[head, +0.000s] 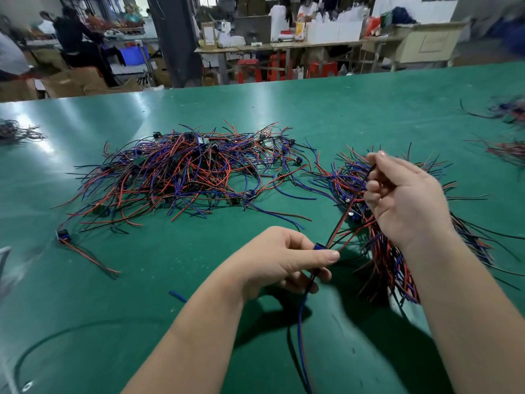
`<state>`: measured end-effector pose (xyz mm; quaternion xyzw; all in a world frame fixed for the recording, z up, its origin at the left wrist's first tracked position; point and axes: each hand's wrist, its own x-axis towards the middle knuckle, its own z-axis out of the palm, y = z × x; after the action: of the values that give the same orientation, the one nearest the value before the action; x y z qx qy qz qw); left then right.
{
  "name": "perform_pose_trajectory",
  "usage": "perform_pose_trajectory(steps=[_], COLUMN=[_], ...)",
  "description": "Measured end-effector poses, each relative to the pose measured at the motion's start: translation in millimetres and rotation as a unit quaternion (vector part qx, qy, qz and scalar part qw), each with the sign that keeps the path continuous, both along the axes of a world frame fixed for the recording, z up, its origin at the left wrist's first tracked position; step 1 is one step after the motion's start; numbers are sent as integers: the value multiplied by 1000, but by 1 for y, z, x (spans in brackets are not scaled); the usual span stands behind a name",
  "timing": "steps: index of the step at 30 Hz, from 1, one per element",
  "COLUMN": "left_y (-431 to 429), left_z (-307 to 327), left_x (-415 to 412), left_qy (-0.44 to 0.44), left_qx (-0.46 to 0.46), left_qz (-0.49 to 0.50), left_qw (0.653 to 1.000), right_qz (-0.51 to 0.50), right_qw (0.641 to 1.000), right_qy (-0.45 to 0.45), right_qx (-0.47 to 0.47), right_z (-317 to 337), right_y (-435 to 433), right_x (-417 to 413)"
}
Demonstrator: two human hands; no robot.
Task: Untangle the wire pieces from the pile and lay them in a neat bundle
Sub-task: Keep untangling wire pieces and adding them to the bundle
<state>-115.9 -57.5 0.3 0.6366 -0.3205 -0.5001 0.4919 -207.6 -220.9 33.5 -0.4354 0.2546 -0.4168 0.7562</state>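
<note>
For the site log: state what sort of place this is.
Likely a small electronics assembly workshop: a green worktable bearing a tangled pile of red, blue and black wire pieces, benches behind stacked with white cartons, and other workers standing at the back.

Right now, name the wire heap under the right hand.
The bundle on the right, beneath the right hand; the big tangled pile sits apart, centre-left.

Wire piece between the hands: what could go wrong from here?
1. The wire piece stretches from the left hand to the right hand across the bundle; pulling may snag and drag laid wires askew.
2. Its blue lead dangles loose below the left grip and might catch when laid down.
3. Stray ends of the pile reach toward the bundle; they could re-tangle.
</note>
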Motion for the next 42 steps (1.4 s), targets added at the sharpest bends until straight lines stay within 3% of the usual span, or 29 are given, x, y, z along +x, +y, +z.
perform_pose_trajectory(steps=[3, 5, 7, 10, 13, 16, 18, 21, 25, 28, 31, 33, 34, 35, 38, 42], left_y=[4, 2, -3, -5, -5, -5, -6, -7, -4, -6, -8, -8, -8, -9, -12, -15], left_z=[-1, -2, -3, 0, 0, -3, -4, -5, -21, -39, -50, -53, -54, -55, -53, -53], left_x=[7, 9, 11, 14, 13, 8, 6, 7, 21, 28, 32, 35, 35, 35, 35, 36], left_qy=[-35, -29, 1, 34, 32, -37, -87, -195, -507, -563, -551, -543, -546, -550, -566, -572], left_qx=[32, 19, -27, -74, -101, -109, -120, -132, -49, 46, 97, 100, 98, 96, 94, 103], left_qz=[-20, 45, 142, 217, 206, 171, 161, 182, 161, 89, 59, 62, 63, 64, 63, 62], left_qw=[999, 998, 990, 973, 973, 979, 976, 955, 845, 820, 827, 831, 830, 827, 817, 811], right_qz=[-47, -65, -43, 68, 157, 138, 98, 31, -121, -169, 26, 166, 176, 150, -17, -105], right_qw=[996, 993, 998, 985, 905, 833, 831, 869, 892, 932, 983, 949, 941, 951, 985, 945], right_qy=[-68, -90, -34, 106, 205, 252, 245, 157, 35, -42, -160, -266, -286, -268, -87, 132], right_qx=[23, 46, 32, -118, -338, -473, -490, -468, -434, -317, -90, 37, 49, 29, -147, -282], right_z=[5, 7, 5, -6, -19, -26, -25, -19, 1, 17, 29, 32, 32, 32, 26, 8], right_y=[-7, -14, -13, 6, 27, 32, 32, 31, 18, 5, -6, -12, -14, -14, -16, -30], right_x=[-5, -8, -5, 7, 13, 13, 12, 10, -6, -18, -31, -39, -41, -41, -33, -28])
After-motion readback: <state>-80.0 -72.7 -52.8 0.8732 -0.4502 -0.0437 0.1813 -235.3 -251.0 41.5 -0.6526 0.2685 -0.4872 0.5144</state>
